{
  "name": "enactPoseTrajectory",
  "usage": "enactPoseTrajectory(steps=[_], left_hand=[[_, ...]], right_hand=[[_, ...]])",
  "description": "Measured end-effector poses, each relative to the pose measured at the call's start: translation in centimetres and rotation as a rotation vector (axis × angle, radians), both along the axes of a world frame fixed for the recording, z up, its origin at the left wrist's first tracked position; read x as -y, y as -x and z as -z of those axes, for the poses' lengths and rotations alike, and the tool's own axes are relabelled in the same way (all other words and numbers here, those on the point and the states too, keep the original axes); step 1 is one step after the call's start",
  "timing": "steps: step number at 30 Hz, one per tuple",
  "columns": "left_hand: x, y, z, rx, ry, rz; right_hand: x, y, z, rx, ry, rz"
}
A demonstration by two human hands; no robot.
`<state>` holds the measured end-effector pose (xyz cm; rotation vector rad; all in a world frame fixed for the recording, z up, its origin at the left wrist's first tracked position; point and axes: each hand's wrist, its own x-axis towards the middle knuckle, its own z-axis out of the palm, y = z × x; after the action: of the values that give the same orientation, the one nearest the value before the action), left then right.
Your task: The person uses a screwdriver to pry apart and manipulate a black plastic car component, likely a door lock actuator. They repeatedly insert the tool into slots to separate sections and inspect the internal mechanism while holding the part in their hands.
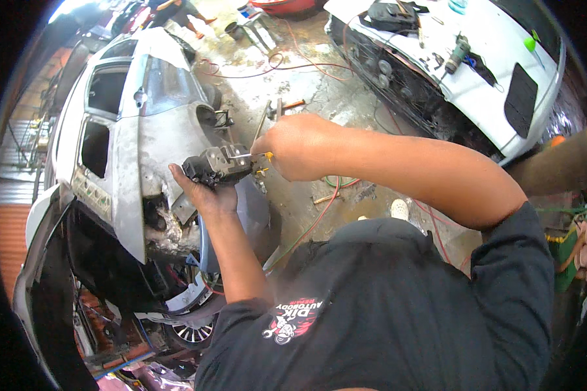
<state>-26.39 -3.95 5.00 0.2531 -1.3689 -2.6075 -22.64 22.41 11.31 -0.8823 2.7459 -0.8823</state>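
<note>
My left hand (210,197) holds up a door latch (227,163), a block of black plastic and grey metal, with the thumb along its left side. The fingers beneath it are mostly hidden. On the latch's right side, my right hand (300,146) is closed round a screwdriver (242,156). Its thin metal shaft points left and meets the face of the latch. A bit of yellow handle shows below the fist; the rest is covered. Behind the latch stands a stripped grey car body (127,143).
At the right is a white car (482,91) with its front opened up; a power drill (458,55) and other tools lie on it. A red hose (293,68) crosses the concrete floor. Tools with orange handles (293,104) lie beyond my right hand. A wooden beam (554,159) juts in at right.
</note>
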Motion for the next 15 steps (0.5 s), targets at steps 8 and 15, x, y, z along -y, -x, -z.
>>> enactPoseTrajectory(steps=[8, 15], left_hand=[[1.7, -2.7, -0.1, -0.008, -0.059, 0.001], [1.8, -2.0, -0.8, 0.007, 0.003, -0.026]], right_hand=[[3.0, 2.1, -0.4, 0.043, 0.008, -0.057], [4.2, 3.2, -3.6, -0.041, -0.218, -0.092]])
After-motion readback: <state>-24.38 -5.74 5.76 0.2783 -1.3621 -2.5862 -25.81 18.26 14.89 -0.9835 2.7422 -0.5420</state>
